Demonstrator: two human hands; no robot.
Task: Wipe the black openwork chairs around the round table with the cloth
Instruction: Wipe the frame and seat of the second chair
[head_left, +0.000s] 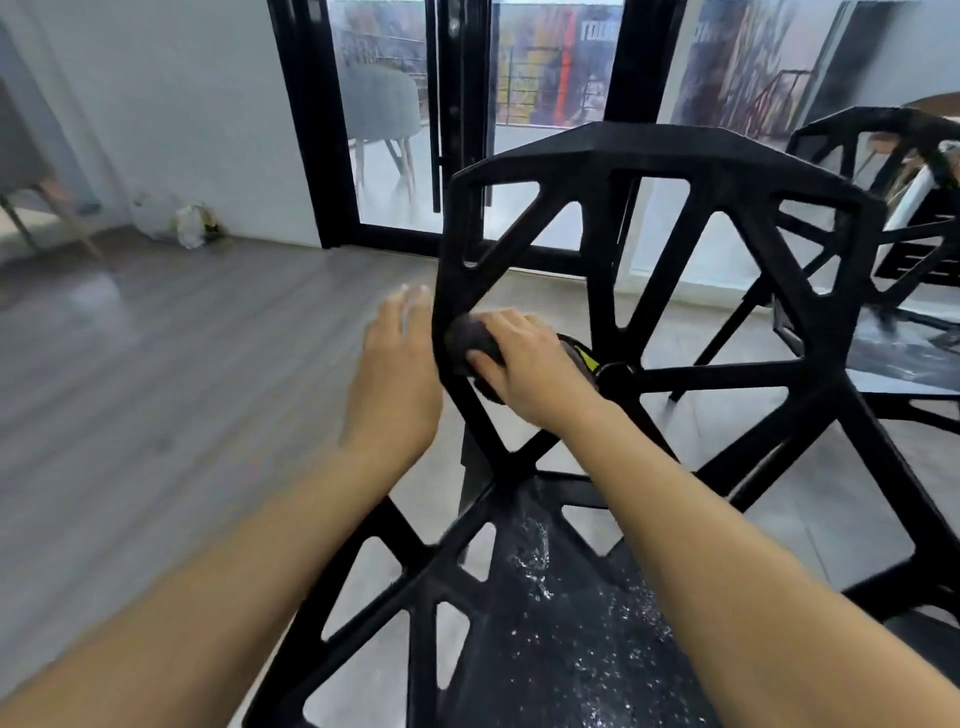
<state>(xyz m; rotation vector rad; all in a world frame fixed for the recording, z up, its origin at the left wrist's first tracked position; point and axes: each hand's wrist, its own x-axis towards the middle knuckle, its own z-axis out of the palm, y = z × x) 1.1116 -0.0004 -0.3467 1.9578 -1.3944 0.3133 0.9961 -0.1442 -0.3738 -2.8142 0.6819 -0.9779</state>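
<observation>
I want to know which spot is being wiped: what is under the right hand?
Under the right hand is a dark bunched cloth, pressed on the left edge of the chair's back. The hand hides most of the cloth.

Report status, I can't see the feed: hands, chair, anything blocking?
Right hand pressing dark cloth on chair backrest's left strut. Left hand open against its outer edge. Nothing blocking.

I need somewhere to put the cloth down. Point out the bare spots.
Bare wooden floor left of the chair, up to the white wall. The chair's seat panel is free but speckled, perhaps wet. Crowded on the backrest's left edge: the left hand beside it, the right hand pressing the cloth.
</observation>
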